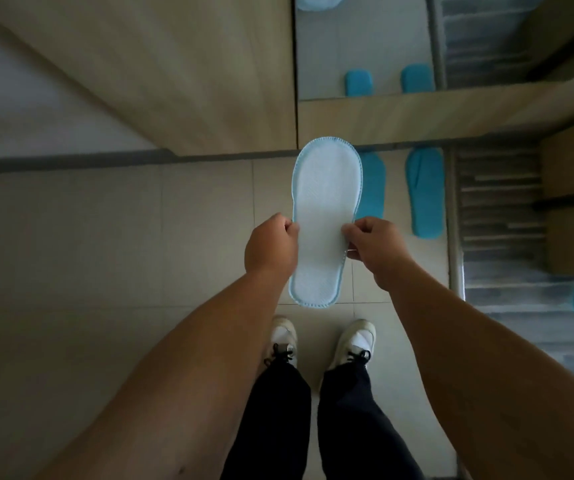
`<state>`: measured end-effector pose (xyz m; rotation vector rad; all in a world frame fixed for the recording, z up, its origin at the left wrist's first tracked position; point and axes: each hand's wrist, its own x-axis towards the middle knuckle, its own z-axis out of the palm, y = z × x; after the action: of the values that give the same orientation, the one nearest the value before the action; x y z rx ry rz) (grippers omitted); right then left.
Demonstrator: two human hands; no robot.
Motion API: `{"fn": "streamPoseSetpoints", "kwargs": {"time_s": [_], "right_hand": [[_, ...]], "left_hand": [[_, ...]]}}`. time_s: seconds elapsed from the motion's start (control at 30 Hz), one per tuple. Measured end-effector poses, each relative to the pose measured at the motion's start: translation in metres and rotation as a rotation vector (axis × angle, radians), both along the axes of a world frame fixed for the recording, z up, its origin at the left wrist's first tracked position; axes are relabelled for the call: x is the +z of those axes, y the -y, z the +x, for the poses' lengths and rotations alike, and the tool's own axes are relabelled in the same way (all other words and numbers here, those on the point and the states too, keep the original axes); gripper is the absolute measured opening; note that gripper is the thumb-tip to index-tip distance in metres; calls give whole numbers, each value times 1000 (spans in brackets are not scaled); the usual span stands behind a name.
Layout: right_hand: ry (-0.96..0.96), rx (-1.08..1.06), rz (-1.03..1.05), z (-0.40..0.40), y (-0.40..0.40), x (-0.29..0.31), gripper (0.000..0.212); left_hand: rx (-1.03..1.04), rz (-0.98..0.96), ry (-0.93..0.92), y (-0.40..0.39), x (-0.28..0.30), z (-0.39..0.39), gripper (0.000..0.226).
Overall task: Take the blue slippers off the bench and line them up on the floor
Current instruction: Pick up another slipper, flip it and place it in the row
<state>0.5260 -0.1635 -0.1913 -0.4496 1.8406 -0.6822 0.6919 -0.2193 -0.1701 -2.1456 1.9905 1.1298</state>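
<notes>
The held slipper (325, 216) shows a white, finely textured sole edged with light-blue stitching; two slippers on the floor (424, 194) are solid bright blue; the floor tiles (105, 254) are pale beige with thin darker grout lines; the cabinet panel (174, 64) is light wood grain; the shoes (356, 337) are white with black laces; the trousers (348, 410) are black.

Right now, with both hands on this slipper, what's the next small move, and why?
Probably lower the held slipper, pinched by the left hand and right hand, onto the floor tiles just left of the two slippers already lying there, its sole face down.
</notes>
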Motion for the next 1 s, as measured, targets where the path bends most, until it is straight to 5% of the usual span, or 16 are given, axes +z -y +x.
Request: {"fn": "streamPoseSetpoints", "kwargs": {"time_s": [0.27, 0.5, 0.63, 0.77, 0.87, 1.0], "right_hand": [[-250, 133, -59, 47, 28, -18, 17], [-289, 377, -173, 70, 38, -33, 15], [-257, 537, -261, 80, 32, -51, 15], [-296, 418, -258, 78, 36, -80, 24], [-224, 295, -47, 71, 52, -117, 40], [-24, 135, 45, 72, 74, -171, 26]], "left_hand": [[110, -94, 64, 0, -25, 11, 35], [194, 124, -315, 13, -43, 7, 30], [299, 192, -365, 17, -65, 33, 35], [355, 265, -404, 18, -97, 58, 29], [395, 354, -500, 25, -126, 67, 26], [368, 339, -493, 46, -175, 75, 30]]}}
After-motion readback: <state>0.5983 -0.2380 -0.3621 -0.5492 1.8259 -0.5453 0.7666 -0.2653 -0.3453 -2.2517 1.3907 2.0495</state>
